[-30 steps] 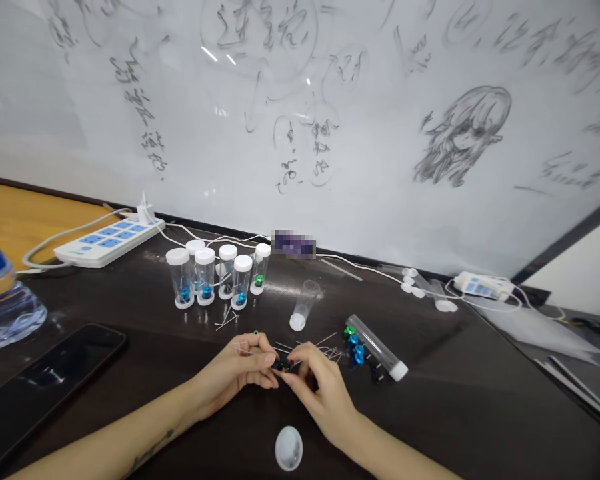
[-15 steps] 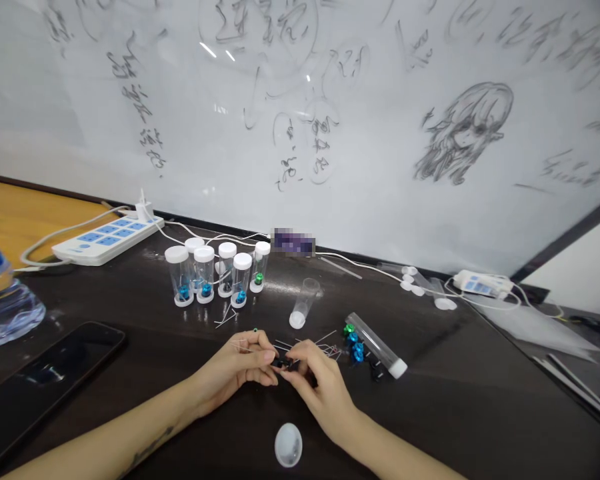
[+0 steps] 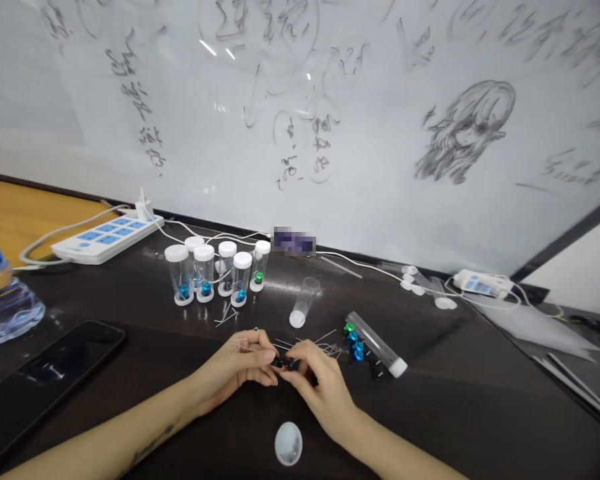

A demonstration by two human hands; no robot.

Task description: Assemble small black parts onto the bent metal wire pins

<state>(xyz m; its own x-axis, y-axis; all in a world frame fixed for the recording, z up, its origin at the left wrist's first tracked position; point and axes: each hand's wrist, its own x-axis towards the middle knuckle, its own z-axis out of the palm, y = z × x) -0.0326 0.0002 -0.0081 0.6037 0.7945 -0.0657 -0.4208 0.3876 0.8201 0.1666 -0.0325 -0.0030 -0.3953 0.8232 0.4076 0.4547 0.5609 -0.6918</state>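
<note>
Between my two hands, over the middle of the dark table, is a small black part (image 3: 284, 363), mostly covered by fingers. My left hand (image 3: 243, 363) is closed on its left end, with a thin pale wire-like strand (image 3: 241, 345) showing by the fingers. My right hand (image 3: 323, 380) pinches its right end between thumb and fingers. Thin metal pins (image 3: 330, 347) lie just behind my right hand. To the right are blue and green small metallic pieces (image 3: 354, 341) and a black piece (image 3: 375, 369), beside a lying clear tube (image 3: 377, 345) with a white cap.
Several capped clear tubes (image 3: 204, 273) stand at the back left. A tilted tube (image 3: 305, 303) lies behind my hands, a round white cap (image 3: 289, 443) in front. A phone (image 3: 50, 387), water bottle (image 3: 5, 300) and power strip (image 3: 110, 237) are left. A whiteboard (image 3: 370, 220) rises behind.
The right fingers have shifted very slightly, showing a little more of the black part. Otherwise both hands and the things on the table stay where they were.
</note>
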